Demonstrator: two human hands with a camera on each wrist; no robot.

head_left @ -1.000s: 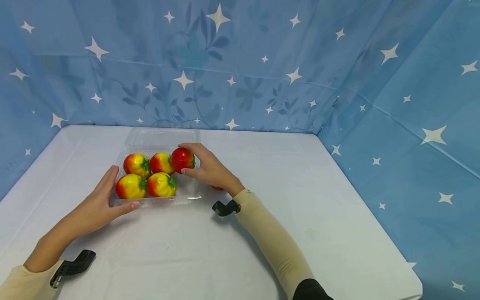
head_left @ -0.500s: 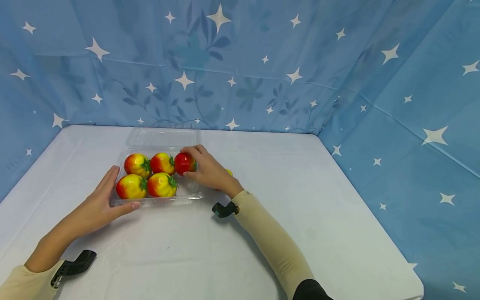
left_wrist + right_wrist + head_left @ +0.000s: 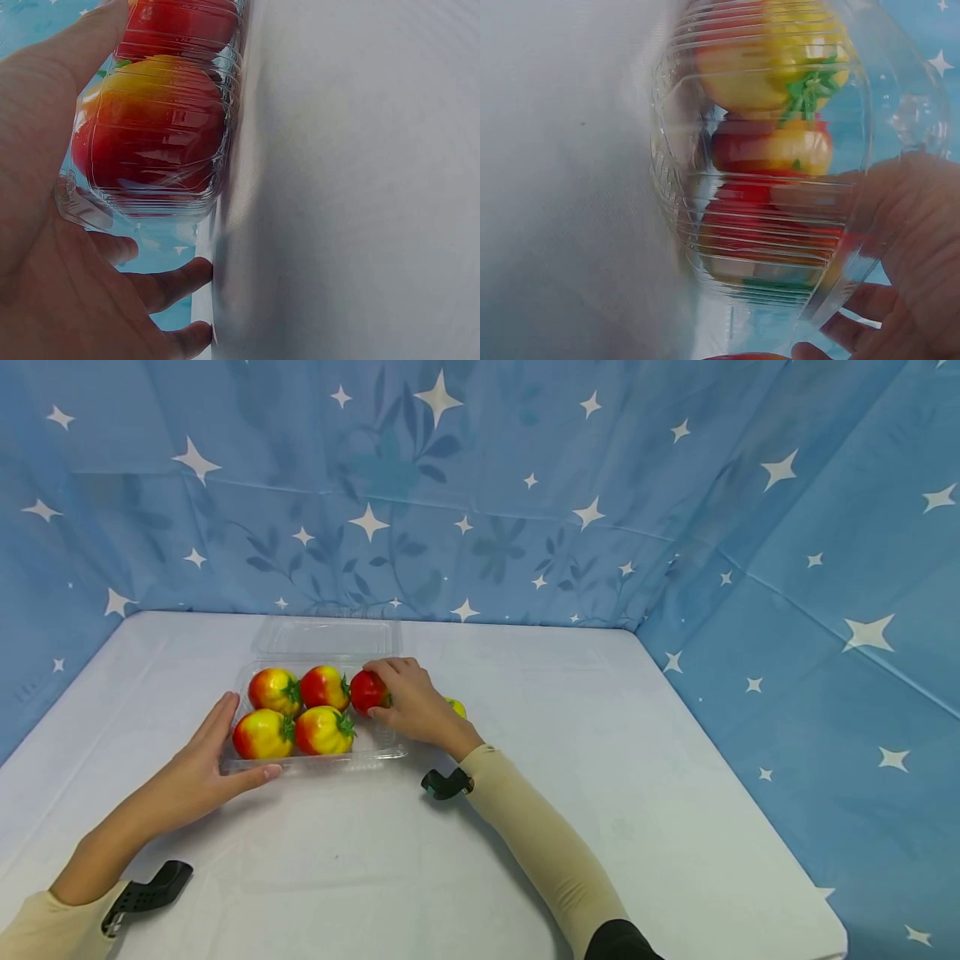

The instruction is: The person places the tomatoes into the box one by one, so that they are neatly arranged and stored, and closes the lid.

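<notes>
A clear plastic clamshell box [image 3: 367,760] stands on the table with several red-and-yellow fruits with green leafy tops, such as the front-left fruit [image 3: 262,734], in two rows. My right hand [image 3: 412,702] grips a red fruit [image 3: 368,692] at the back right of the box, fingers over its top and thumb at its near side. In the right wrist view those fingers show partly through the ribbed plastic wall. My left hand [image 3: 198,772] rests against the box's left side with fingers straight and spread, thumb along the front rim.
The box's open lid [image 3: 326,637] lies flat behind it. Another yellow fruit [image 3: 456,707] sits on the table right of the box, mostly hidden by my right hand. White cloth [image 3: 637,777] covers the table, and a blue star-patterned curtain [image 3: 480,485] hangs behind.
My right hand has lowered the red fruit and shifted it slightly right, into the back right of the box. More of the fruit behind the hand shows. My left hand has stayed still.
</notes>
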